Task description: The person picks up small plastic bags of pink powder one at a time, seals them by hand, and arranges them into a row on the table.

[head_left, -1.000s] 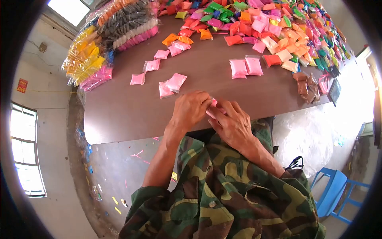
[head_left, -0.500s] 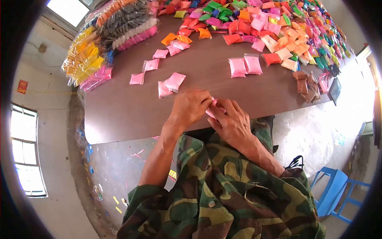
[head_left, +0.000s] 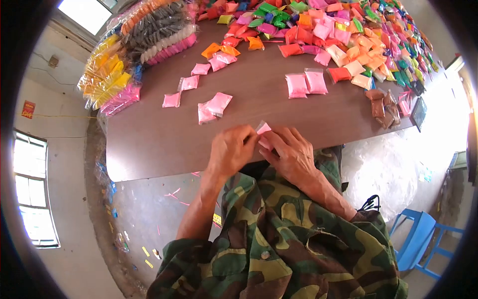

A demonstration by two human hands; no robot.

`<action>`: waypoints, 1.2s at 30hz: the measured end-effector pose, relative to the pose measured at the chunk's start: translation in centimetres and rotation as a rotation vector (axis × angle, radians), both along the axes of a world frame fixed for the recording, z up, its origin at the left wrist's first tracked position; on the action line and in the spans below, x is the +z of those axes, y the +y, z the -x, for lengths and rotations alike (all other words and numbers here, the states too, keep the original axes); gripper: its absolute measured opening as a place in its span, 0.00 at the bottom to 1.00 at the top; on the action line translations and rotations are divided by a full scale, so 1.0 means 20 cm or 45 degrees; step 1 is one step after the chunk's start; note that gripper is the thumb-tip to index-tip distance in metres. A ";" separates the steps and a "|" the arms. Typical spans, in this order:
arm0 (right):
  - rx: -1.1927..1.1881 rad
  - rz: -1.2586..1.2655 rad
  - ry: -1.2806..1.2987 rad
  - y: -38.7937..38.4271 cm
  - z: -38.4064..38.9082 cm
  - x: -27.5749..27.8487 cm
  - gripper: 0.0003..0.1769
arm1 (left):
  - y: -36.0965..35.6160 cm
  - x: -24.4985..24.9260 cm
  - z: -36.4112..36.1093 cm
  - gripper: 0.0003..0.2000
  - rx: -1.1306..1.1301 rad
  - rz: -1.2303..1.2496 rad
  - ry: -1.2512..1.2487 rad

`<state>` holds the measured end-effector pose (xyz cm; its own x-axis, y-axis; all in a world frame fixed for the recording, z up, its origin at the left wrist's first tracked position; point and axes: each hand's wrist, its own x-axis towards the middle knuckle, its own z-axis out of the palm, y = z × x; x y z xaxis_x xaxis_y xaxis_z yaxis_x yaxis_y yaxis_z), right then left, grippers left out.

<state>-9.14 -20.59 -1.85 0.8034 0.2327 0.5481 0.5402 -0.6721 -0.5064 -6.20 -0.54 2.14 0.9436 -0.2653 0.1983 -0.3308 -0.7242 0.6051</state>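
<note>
A small pink packet [head_left: 264, 129] in clear plastic sits between my hands, just above the table's front edge. My right hand [head_left: 290, 153] grips it with thumb and fingers, and its clear top corner sticks up. Close by on the left, my left hand [head_left: 230, 149] is closed with curled fingers beside the packet; whatever its fingertips hold is hidden. Two overlapping pink packets [head_left: 215, 107] lie beyond my left hand. Farther off to the right, another pair of pink packets [head_left: 306, 83] lies side by side.
A brown table [head_left: 149, 144] spans the view. Bundled bags [head_left: 159, 35] are stacked at the left. Many colourful packets [head_left: 358, 45] heap across the back and right. Brown packets [head_left: 383, 107] lie near the right edge. A blue stool [head_left: 416, 239] stands at the lower right.
My left hand has moved slightly down and left, away from the packet's top. More of the pink packet now shows, its corner pointing up. My right hand has barely moved.
</note>
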 end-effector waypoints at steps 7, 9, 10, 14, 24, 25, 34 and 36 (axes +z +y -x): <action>0.052 0.066 0.056 -0.01 0.02 0.06 0.22 | 0.01 -0.09 -0.03 0.07 0.126 -0.025 -0.086; 0.045 0.053 0.087 -0.01 0.02 0.05 0.22 | 0.01 -0.07 -0.05 0.07 0.163 -0.069 -0.079; 0.046 0.050 0.091 -0.01 0.02 0.06 0.22 | 0.01 -0.05 -0.05 0.08 0.161 -0.025 -0.044; 0.058 0.021 0.124 -0.01 0.04 0.09 0.20 | 0.01 -0.06 0.06 0.09 0.122 0.066 -0.085; 0.034 -0.005 0.090 0.01 0.03 0.06 0.13 | 0.03 -0.09 0.04 0.09 0.173 0.117 -0.058; 0.027 -0.003 0.090 0.01 0.04 0.05 0.13 | 0.02 -0.10 0.05 0.09 0.184 0.090 -0.074; 0.049 0.054 -0.021 0.02 -0.01 0.07 0.13 | 0.06 -0.07 0.02 0.07 0.237 -0.010 -0.076; 0.109 0.012 -0.094 0.02 -0.05 0.08 0.13 | 0.06 -0.06 0.04 0.06 0.232 0.082 -0.051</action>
<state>-8.17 -20.17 -0.34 0.7378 0.3045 0.6025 0.6316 -0.6263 -0.4569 -7.08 0.70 1.00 0.9658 -0.0763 0.2477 -0.2224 -0.7344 0.6413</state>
